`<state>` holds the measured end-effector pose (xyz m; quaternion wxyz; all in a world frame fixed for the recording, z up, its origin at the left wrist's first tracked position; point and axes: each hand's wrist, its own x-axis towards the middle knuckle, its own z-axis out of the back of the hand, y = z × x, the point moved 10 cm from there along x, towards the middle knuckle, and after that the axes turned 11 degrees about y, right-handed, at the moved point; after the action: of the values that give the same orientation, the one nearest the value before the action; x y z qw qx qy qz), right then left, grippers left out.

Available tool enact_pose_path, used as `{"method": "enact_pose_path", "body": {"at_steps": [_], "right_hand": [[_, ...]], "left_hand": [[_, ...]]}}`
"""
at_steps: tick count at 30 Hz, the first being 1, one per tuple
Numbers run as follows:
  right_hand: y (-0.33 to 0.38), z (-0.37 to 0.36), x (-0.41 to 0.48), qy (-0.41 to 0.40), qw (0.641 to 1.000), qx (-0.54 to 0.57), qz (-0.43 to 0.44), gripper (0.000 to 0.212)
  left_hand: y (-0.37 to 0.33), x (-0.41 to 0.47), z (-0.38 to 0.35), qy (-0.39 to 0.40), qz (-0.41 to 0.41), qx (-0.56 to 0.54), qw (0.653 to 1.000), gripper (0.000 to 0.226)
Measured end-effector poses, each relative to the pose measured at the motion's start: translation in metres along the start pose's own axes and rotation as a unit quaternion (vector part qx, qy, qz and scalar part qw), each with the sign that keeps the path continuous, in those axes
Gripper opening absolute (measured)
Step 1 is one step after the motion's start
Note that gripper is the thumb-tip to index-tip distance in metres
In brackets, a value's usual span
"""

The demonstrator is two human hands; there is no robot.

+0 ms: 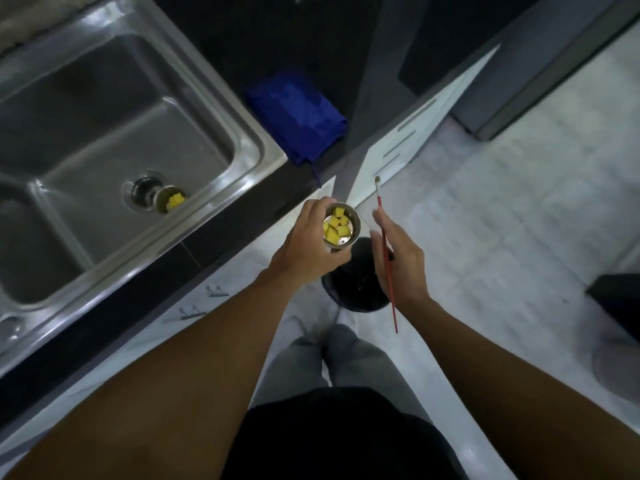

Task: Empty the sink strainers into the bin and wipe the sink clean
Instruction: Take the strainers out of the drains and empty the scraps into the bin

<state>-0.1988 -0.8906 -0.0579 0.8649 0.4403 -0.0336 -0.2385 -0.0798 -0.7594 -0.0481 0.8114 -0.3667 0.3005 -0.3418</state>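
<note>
While the left hand (304, 244) holds a round metal sink strainer (341, 226) out past the tabletop (311, 29) edge, its grip is wrapped closed around the strainer's side, with the open top facing up. Yellow cube-shaped bits (335, 225) sit inside the strainer. Below and just beyond it on the pale tiled floor (502, 202) stands a small black bin (360, 289); the strainer sits over the bin's near-left rim from this view.

To the right, the right hand (398, 258) has its grip closed loosely on a thin red-handled brush (387, 258), fingers pinching the handle partway along, bristle end pointing away from the person and the tail end reaching back past the wrist.

On the left, the stainless steel sink (104, 133) is set into the dark tabletop. A second strainer (171, 199) lies tilted beside the open drain hole (143, 190) of the far basin, with more yellow pieces in it. A folded blue cloth (298, 116) lies on the tabletop just beside the sink's rim.
</note>
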Motion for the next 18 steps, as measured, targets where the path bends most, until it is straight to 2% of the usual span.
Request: {"method": "enact_pose_path", "body": {"at_steps": [2,4,9,13,18], "right_hand": [[-0.023,0.001,-0.011,-0.022,0.999,0.02,-0.034,0.042],[-0.037,0.003,-0.02,-0.044,0.998,-0.019,-0.051,0.039],[-0.075,-0.001,-0.024,-0.066,0.994,-0.021,-0.08,0.037],[-0.103,0.0,-0.02,-0.088,0.991,-0.063,-0.081,0.034],[-0.137,-0.003,-0.019,-0.112,0.99,-0.048,-0.074,0.03]], "left_hand": [[0.009,0.011,-0.026,0.057,0.003,0.006,0.998,0.085],[0.014,0.021,-0.048,0.09,-0.005,0.012,0.996,0.086],[0.032,0.046,-0.091,0.12,-0.021,0.035,0.992,0.089],[0.06,0.065,-0.121,0.134,-0.012,0.058,0.989,0.091],[0.098,0.084,-0.15,0.148,-0.004,0.104,0.984,0.087]]}}
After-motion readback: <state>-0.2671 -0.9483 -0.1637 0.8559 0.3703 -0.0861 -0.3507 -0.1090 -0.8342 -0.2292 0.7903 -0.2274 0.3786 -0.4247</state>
